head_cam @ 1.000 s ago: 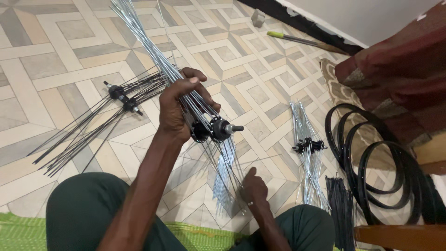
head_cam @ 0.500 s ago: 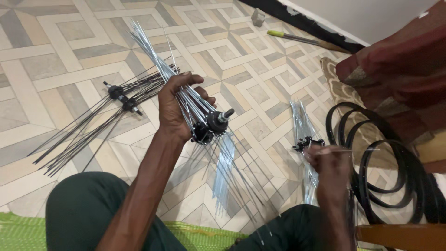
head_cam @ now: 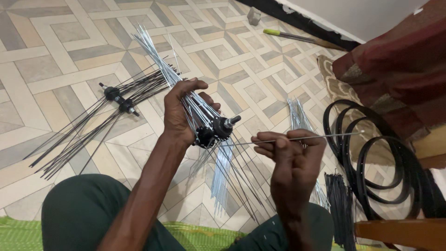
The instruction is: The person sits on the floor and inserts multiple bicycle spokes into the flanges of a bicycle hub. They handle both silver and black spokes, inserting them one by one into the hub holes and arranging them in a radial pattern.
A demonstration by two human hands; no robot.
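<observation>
My left hand [head_cam: 182, 110] grips a black wheel hub [head_cam: 214, 128] with many silver spokes threaded through its flanges, fanning up to the left and down toward my knees. My right hand [head_cam: 289, 157] pinches a single silver spoke [head_cam: 320, 136], held level, its left end pointing at the hub. On the tiled floor to the left lies a second black hub with black spokes [head_cam: 118, 99].
A loose bundle of silver spokes [head_cam: 298, 116] lies on the floor right of my hands. Black bicycle rims [head_cam: 376, 160] are stacked at the right beside a bundle of black spokes [head_cam: 341, 204]. A broom handle [head_cam: 297, 38] lies near the far wall. My knees rest on a green mat [head_cam: 28, 234].
My right hand went to the spoke pile on the right, picked up one silver spoke and brought it back toward the hub. The left hand kept the hub, tilting it slightly.
</observation>
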